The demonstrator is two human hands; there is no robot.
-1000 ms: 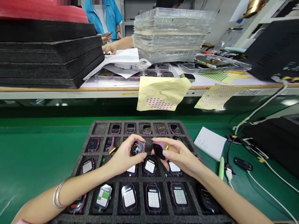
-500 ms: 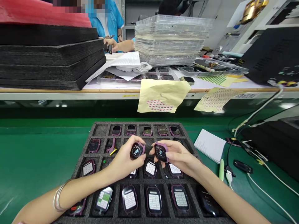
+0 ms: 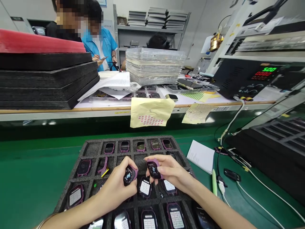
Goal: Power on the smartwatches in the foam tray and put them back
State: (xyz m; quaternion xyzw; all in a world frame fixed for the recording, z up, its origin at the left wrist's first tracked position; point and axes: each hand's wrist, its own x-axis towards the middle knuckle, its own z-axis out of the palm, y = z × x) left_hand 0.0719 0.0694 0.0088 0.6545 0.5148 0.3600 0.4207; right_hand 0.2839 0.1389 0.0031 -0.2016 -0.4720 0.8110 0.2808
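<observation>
My left hand (image 3: 120, 183) is closed around a purple-edged smartwatch body (image 3: 129, 175), whose dark screen shows a lit dial. A second purple watch (image 3: 153, 168) with a similar lit dial is gripped between the thumb and fingers of my right hand (image 3: 170, 171). Both are held a small distance apart above a dark foam tray (image 3: 93, 149). More watch bodies lie in the tray's compartments; some have dark screens, like the one at the left (image 3: 84, 167), and others show white list screens, like the one at the front (image 3: 176, 218).
On the green table (image 3: 23, 178), a white paper pad (image 3: 200, 156), a green pen (image 3: 214, 182) and cables lie right of the tray. Behind, a shelf edge (image 3: 105, 114) carries black foam stacks (image 3: 45, 76), clear trays (image 3: 153, 66) and a power supply (image 3: 240, 76). People stand beyond.
The view has tilted up and shifted right, showing more of the room and the power supply's display. Both hands still hold their watches; the left one's watch is turned slightly.
</observation>
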